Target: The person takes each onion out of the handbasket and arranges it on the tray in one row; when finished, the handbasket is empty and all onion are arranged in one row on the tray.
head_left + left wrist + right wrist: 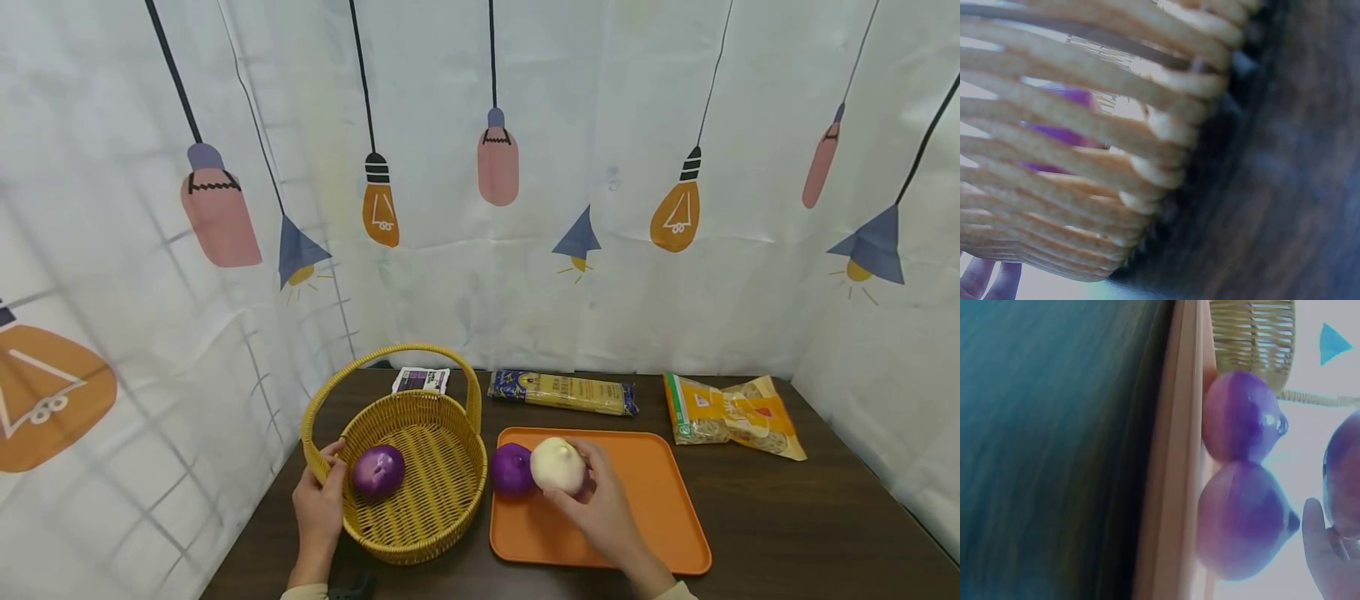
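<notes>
- Over the orange tray (663, 508), near its left side: pale onion (557, 465), held in the right hand (603, 510).
- Right fingers: partly spread, bent round the onion, thumb on the near side.
- Left hand (318, 504): fingers curled on the basket (408, 552) at its left side, by the handle's foot; can't tell each fingertip's place.
- Basket upright on the bench (817, 517), just left of the tray; purple onion (378, 472) inside, toward its left wall.
- Two more on the tray: one purple onion (1244, 415) nearest the basket, another purple onion (1244, 522) touching it, mostly hidden from the head view.
- Doing it well, my judgement: grip wide, since round and smooth could slip; lift clear of both neighbours, or they may roll; brace the basket without tipping it; lower rather than drop, loosening only once supported.
</notes>
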Demonstrator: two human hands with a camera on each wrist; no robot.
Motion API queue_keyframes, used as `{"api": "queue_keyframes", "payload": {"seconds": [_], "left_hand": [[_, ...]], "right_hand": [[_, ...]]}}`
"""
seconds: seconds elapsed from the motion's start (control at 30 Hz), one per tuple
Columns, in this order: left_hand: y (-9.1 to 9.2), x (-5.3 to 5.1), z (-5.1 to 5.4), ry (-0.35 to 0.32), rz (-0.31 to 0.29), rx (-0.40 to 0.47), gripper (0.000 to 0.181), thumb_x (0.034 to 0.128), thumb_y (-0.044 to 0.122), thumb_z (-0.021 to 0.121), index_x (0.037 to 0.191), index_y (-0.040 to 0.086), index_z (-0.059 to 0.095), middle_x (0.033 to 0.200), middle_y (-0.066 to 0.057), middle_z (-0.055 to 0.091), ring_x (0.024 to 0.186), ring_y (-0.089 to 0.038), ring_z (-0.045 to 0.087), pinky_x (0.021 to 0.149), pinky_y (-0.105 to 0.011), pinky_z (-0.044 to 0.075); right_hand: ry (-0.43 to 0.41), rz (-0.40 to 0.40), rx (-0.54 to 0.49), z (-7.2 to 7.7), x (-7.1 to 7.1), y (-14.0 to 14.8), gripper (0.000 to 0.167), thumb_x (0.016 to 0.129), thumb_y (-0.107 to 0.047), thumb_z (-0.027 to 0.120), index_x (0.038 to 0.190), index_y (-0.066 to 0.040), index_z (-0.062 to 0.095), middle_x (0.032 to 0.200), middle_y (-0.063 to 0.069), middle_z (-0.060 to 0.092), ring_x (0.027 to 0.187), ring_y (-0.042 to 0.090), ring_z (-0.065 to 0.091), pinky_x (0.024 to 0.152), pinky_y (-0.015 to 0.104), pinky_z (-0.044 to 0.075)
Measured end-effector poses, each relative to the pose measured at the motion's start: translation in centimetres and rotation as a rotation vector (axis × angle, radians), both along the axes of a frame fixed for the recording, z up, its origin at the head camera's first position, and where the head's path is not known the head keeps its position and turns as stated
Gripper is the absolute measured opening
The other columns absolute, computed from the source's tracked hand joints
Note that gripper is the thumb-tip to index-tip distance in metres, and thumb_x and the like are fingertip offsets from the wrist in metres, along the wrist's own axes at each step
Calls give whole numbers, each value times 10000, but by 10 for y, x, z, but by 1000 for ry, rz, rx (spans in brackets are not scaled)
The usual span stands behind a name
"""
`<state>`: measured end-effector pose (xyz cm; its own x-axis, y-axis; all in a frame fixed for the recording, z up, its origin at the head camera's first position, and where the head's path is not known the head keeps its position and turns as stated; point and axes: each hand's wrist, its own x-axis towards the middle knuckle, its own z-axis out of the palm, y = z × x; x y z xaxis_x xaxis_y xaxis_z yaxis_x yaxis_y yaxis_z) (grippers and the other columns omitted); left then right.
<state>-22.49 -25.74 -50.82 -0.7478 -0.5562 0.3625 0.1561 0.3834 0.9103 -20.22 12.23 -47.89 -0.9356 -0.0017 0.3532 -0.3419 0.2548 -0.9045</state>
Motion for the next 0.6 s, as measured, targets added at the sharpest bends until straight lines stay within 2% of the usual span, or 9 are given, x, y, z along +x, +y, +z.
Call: {"api": "queue_keyframes", "payload": {"seconds": [0.1, 0.33, 0.6], "left_hand": [[0, 0, 0, 3, 1, 12, 176, 977, 147, 583, 985, -27, 607, 1218, -59, 678, 1141, -191, 571, 819, -52, 366], [0, 1, 0, 18, -3, 11, 171, 973, 136, 588, 974, -34, 609, 1209, -72, 681, 1131, -166, 574, 825, -50, 365], [0, 1, 0, 8, -1, 10, 163, 972, 136, 588, 972, -23, 620, 1211, -56, 681, 1131, -162, 572, 823, -78, 362]], "right_hand": [[-10, -25, 18, -2, -1, 7, 679, 761, -204, 852, 1345, -167, 508, 1324, 66, 489, 1089, 252, 506, 787, 318, 533], [-18, -56, -4, -4, -3, 27, 673, 793, -173, 826, 1368, -129, 480, 1328, 91, 481, 1110, 265, 489, 795, 266, 530], [-30, -171, -10, -7, -7, 45, 685, 809, -135, 808, 1391, -81, 453, 1350, 107, 463, 1066, 164, 484, 796, 180, 496]]}}
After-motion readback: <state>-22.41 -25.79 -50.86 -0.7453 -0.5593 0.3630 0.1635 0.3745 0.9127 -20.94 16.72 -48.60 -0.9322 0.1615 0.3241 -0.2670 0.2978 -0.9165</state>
